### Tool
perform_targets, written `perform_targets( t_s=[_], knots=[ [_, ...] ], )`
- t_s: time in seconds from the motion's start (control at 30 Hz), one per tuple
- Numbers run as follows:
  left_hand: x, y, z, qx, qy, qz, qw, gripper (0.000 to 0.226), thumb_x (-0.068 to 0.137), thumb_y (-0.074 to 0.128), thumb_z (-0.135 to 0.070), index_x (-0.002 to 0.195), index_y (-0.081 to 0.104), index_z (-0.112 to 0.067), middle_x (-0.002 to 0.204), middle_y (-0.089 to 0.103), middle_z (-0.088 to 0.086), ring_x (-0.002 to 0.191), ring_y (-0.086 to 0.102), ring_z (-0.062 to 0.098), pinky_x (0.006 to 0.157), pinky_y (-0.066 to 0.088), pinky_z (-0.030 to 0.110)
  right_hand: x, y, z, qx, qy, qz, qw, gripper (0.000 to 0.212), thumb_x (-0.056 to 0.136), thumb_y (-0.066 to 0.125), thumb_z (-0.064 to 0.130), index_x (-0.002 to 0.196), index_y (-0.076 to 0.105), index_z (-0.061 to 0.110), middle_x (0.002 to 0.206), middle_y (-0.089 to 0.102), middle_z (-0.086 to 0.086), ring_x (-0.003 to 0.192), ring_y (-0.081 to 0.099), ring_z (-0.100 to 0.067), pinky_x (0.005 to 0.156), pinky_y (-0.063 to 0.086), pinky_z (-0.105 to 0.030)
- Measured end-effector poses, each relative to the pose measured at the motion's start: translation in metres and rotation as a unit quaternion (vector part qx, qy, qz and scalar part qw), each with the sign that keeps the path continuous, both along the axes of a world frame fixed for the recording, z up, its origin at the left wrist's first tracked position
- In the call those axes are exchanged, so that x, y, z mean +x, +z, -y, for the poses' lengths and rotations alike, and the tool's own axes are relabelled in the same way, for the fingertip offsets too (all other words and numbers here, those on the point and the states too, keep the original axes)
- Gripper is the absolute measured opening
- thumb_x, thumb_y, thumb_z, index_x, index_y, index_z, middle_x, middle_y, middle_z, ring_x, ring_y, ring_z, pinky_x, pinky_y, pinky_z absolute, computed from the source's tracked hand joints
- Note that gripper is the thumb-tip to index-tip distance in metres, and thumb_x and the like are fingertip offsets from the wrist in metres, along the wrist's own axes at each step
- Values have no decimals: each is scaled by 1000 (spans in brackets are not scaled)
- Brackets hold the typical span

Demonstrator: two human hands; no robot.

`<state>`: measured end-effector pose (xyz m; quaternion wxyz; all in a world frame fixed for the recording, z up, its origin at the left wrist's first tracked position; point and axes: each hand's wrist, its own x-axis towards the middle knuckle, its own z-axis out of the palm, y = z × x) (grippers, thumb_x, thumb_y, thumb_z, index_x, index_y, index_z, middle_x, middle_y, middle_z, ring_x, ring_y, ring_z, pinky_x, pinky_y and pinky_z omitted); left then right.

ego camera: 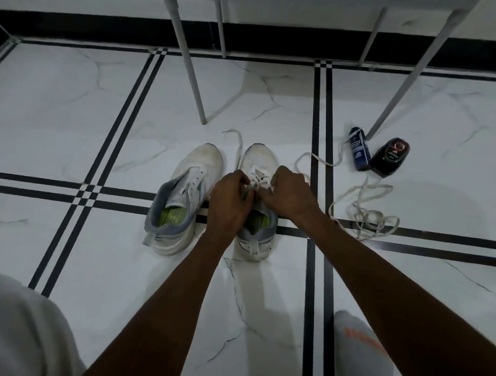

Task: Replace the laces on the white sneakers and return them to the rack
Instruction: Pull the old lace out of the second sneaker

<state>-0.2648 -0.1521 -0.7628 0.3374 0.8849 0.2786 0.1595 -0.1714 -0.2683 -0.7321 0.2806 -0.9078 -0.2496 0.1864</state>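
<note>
Two white sneakers stand side by side on the tiled floor, toes pointing away from me. The left sneaker (192, 182) has no lace in its eyelets. Over the tongue of the right sneaker (258, 159), my left hand (230, 198) and my right hand (289, 193) each pinch a strand of the white lace (256, 178) that crosses its lower eyelets. One free end of that lace (237, 144) trails past the toe; another strand runs off to the right. The hands hide the upper eyelets.
A loose pile of white laces (366, 214) lies on the floor to the right. Beyond it are a dark blue bottle (359, 149) and a black bottle (390, 156), next to a leg of the white rack (190, 55). My knees fill the lower corners.
</note>
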Motion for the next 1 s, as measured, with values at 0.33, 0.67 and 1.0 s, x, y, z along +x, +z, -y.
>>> perform_targets(
  t_s=[0.33, 0.67, 1.0],
  knots=[
    [5, 1, 1, 4, -14, 12, 1000, 6, 87, 70, -15, 92, 69, -13, 86, 67, 0, 77, 57, 12, 72, 44, 24, -9, 2, -6, -118, 111, 188, 969, 21, 97, 55, 20, 114, 54, 8, 111, 63, -11, 97, 63, -29, 70, 36, -30],
    [2, -11, -11, -58, 102, 48, 992, 4, 86, 70, -16, 85, 66, -14, 78, 68, 0, 72, 64, 16, 70, 53, 34, 29, -8, 30, 56, -114, -71, 989, 15, 73, 77, 11, 88, 80, 12, 79, 76, -7, 73, 72, -18, 71, 60, -30],
    [33, 5, 23, 213, -144, -85, 963, 19, 92, 60, -22, 106, 73, -19, 124, 61, -1, 118, 45, 28, 90, 33, 39, 27, -5, 26, 63, -44, -80, 994, 22, 87, 73, 26, 82, 80, 6, 73, 75, -10, 60, 72, -22, 65, 62, -34]
  ],
)
